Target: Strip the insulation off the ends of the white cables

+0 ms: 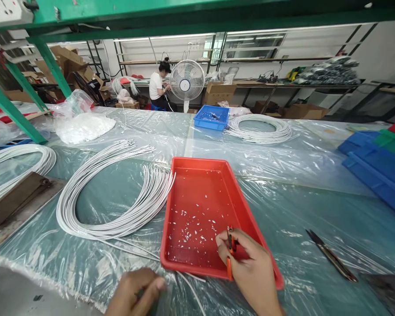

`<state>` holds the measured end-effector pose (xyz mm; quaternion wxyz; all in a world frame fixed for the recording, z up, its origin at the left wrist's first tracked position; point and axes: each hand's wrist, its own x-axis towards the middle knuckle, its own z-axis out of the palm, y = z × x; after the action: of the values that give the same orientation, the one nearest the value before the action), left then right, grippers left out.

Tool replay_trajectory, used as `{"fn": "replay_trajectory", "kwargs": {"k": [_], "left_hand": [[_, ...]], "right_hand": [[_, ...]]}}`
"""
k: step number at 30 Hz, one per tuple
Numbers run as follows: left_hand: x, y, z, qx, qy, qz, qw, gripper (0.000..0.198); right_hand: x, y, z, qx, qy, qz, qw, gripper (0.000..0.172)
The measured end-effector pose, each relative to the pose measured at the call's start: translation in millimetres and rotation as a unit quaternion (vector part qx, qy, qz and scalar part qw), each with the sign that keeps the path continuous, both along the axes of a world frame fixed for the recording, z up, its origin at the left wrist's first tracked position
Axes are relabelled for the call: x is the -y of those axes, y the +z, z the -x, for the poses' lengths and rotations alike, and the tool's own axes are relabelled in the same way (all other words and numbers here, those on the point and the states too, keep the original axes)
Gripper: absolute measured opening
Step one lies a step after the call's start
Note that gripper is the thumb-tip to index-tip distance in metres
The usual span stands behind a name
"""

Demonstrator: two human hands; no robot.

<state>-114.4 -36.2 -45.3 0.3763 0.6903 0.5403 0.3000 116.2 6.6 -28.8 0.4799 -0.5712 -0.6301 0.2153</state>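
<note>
Seemingly trimming, the right hand clasps orange-handled nippers; the left hand, its grip unclear, should next steady white cable.

**A:** What's along the back?

**B:** A white wall, with wooden shelves on dark metal uprights and a long workbench below them.

**A:** Any windows?

**B:** Yes, a wide window right of centre, partly crossed by a shelf.

**A:** What's in front of the bench?

**B:** A large white fan, with a cardboard box to its right.

**A:** And closer in?

**B:** A green metal frame spans the top, with a white power strip at its left end. Below, light glares in streaks off the plastic sheeting covering the worktable.
</note>
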Motion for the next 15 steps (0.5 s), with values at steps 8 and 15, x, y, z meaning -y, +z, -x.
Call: {"fn": "replay_trajectory", "kwargs": {"k": [8, 15], "left_hand": [[-8, -23.9, 22, -0.29, -0.069, -0.192, 0.935, 0.033], [10, -18.2, 36, -0.27, -0.095, -0.195, 0.938, 0.031]], "right_hand": [[3, -15.3, -5, 0.003, 0.0, -0.02, 1.0, 0.013], [10, -17.8, -3, -0.004, -0.011, -0.058, 0.998, 0.012]]}}
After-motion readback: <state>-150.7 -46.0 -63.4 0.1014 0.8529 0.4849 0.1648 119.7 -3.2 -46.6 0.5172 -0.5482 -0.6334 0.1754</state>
